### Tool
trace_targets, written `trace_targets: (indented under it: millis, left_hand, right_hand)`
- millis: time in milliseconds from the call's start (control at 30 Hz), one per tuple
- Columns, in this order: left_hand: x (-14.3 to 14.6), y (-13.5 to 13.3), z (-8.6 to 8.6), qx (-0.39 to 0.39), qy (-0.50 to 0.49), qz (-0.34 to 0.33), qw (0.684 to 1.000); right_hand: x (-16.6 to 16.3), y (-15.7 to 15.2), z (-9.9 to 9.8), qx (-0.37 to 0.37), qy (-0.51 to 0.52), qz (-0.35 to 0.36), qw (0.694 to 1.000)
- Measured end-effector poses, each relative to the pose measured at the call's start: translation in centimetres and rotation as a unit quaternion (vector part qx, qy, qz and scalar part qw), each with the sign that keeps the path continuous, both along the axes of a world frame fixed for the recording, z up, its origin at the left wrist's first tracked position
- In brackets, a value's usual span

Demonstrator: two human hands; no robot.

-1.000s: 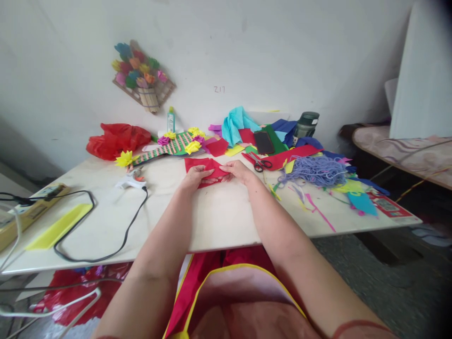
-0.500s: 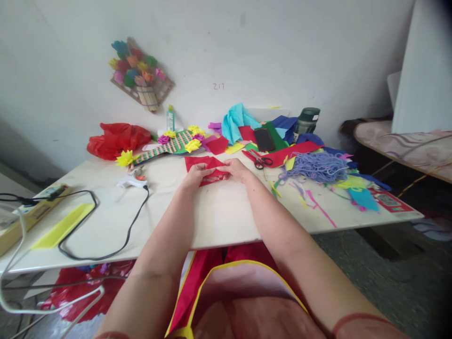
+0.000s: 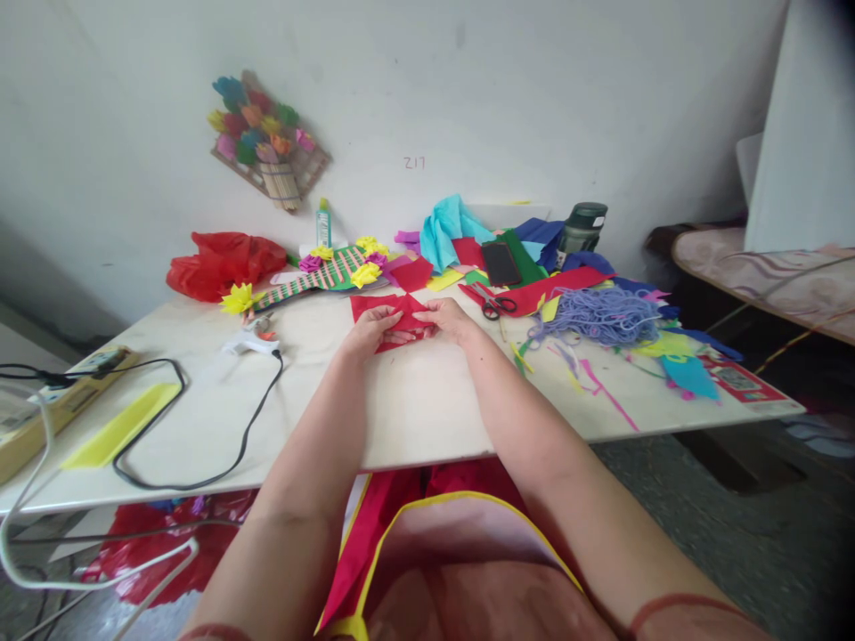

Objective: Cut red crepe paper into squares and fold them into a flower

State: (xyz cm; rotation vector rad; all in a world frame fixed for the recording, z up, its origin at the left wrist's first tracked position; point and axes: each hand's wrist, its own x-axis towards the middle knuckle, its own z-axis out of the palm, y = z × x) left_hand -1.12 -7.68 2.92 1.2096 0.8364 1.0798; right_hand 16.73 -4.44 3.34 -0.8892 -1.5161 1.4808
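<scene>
Hands meet near the middle of the white worktop (image 3: 414, 418), on a red paper (image 3: 387, 307) that lies flat there. The left hand (image 3: 369, 331) covers the near left part of the sheet, with fingers bent and pressed on it. The right hand (image 3: 449, 319) pinches its right edge between thumb and fingers. The part of the paper under the fingers is hidden, so its folds and full shape are hard to tell; only the far corners show clearly.

Just right of the right hand lie scissors (image 3: 495, 306), partly on a red strip (image 3: 567, 283). Further right is a heap of purple yarn (image 3: 601, 316). Behind it, coloured sheets (image 3: 454, 227) overlap so much that single pieces cannot be separated. A dark phone (image 3: 500, 263) rests on this pile, near a green bottle (image 3: 581, 228).

Left of the hands, a glue gun (image 3: 248, 342) lies with its black cable (image 3: 247, 427) looping toward the near edge. At the left border a box (image 3: 27, 427) is cut off by the frame.
</scene>
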Motion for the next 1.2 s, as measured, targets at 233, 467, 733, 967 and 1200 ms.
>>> trace_targets:
  millis: [233,467,733,967,1200]
  left_hand:
    - [0.15,0.11,0.31,-0.011,-0.016,0.009,1.000]
    - [-0.01,0.01,0.28,-0.005,-0.011,0.020,1.000]
    - [-0.11,0.14,-0.21,0.008,-0.003,0.019,1.000]
    - [0.41,0.47,-0.62,0.025,-0.045,0.068,0.996]
    - [0.28,0.20,-0.24,-0.010,-0.053,0.068,0.996]
  right_hand:
    - [-0.09,0.17,-0.02,-0.003,0.001,-0.013,1.000]
    - [-0.03,0.07,0.00,-0.003,0.001,-0.015,1.000]
    - [-0.03,0.19,-0.14,0.003,-0.005,-0.010,1.000]
    - [-0.20,0.04,-0.06,0.006,0.014,-0.006,1.000]
    - [-0.33,0.29,-0.36,-0.006,0.035,0.001,0.999]
